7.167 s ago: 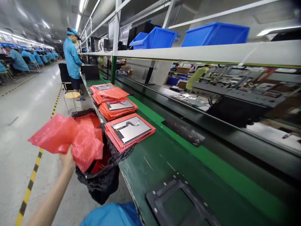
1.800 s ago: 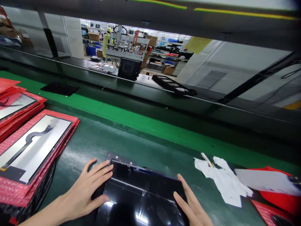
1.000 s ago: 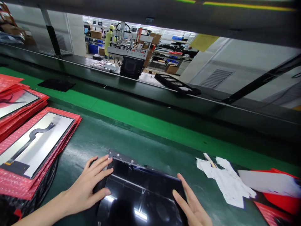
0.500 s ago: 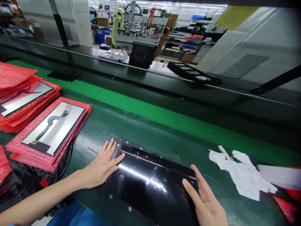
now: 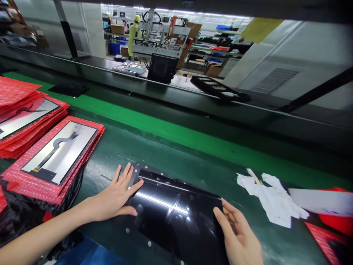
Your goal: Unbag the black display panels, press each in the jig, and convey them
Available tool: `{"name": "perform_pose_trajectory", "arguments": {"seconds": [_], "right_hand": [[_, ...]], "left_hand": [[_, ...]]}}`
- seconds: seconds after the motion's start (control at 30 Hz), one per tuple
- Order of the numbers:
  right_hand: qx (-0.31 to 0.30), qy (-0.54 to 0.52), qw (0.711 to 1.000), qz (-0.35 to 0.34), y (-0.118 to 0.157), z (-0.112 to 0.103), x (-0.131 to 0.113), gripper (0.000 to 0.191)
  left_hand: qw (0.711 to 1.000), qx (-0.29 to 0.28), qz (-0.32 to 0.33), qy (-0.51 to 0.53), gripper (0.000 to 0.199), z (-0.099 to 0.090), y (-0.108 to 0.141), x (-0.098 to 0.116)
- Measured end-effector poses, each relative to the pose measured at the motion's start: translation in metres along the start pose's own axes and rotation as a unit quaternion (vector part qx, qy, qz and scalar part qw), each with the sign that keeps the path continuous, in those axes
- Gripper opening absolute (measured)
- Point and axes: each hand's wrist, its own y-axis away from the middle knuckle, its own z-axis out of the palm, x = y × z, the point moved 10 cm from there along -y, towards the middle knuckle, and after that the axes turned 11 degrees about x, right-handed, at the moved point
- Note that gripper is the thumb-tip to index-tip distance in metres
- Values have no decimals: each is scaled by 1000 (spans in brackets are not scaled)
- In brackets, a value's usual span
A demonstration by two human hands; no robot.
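The glossy black panel (image 5: 179, 217) is the reference for all positions. It lies on the table (image 5: 116, 147) directly before the person, over a dark frame (image 5: 141, 166) whose margin, dotted with bright round spots, shows beyond the panel's left and upper-left edges.

Left hand (image 5: 118, 195): flat at the panel's left edge, fingers spread. The index finger and thumb reach the panel border; the other fingertips lie at the frame corner. Nothing is gripped. This posture probably steadies frame and panel against sliding.

Right hand (image 5: 241, 230): at the panel's right edge, pinching that edge between thumb and index finger, with the remaining fingers curled. An edge grip probably gives control of the panel and limits contact with its glossy face. Whether this edge is raised off the frame cannot be told.

Left of the panel, well apart: a stack of red bubble pouches (image 5: 33, 184) bearing a display module (image 5: 74, 158), silver side up. Its ribbon cable (image 5: 56, 144) lies across the back, presumably turned upward so that it is not crushed.

Right of the panel, near the right hand: crumpled white material (image 5: 275, 202), cloth or paper, apparently set aside from the work area.
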Motion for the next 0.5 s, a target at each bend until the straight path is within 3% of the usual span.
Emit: {"name": "perform_pose_trajectory", "arguments": {"seconds": [0.1,0.3,0.43,0.5], "right_hand": [[2,39,995,-89,-7,-6,-5,54],[-109,124,956,-243,-14,-1,-19,34],[-141,170,941,-255,-34,-1,-23,30],[-193,170,939,-228,-48,7,-19,29]], "left_hand": [[999,5,12,-40,82,3,1,1],[991,87,41,-92,74,9,7,-2],[985,128,60,-96,65,15,12,-6],[984,140,63,-94,63,16,11,-11]]}}
